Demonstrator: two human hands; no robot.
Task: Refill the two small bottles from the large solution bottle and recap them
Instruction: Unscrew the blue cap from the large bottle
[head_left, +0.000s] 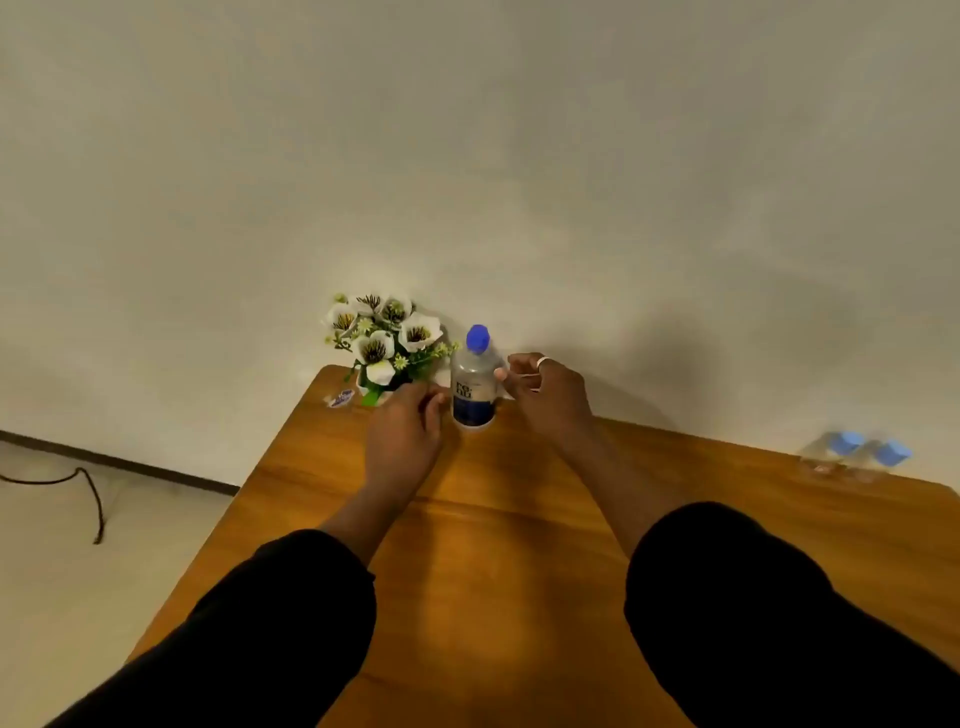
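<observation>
The large solution bottle (473, 384) is standing upright near the far edge of the wooden table (519, 519), just beside a small pot of white flowers (382, 345). Its blue cap (478, 338) is on. The bottle is being framed by two hands. The left hand (402, 434) is being held loosely open just beside the bottle's left side, and it cannot be told if its fingertips are touching the bottle. The right hand (545, 392) is being held partly open on the other side, with one fingertip at the bottle's shoulder; nothing is being gripped yet. The two small bottles (857, 457) are standing close together far off to the right, well apart from the big bottle, and their light blue caps are on too. They look blurry, so it cannot be told how full they are. The work is judged to be only starting. To do this step well, the big bottle should be gripped around its middle, not by its cap, and lifted straight up so the flowers are not knocked. It should then be set down near the small bottles before any cap is taken off.
</observation>
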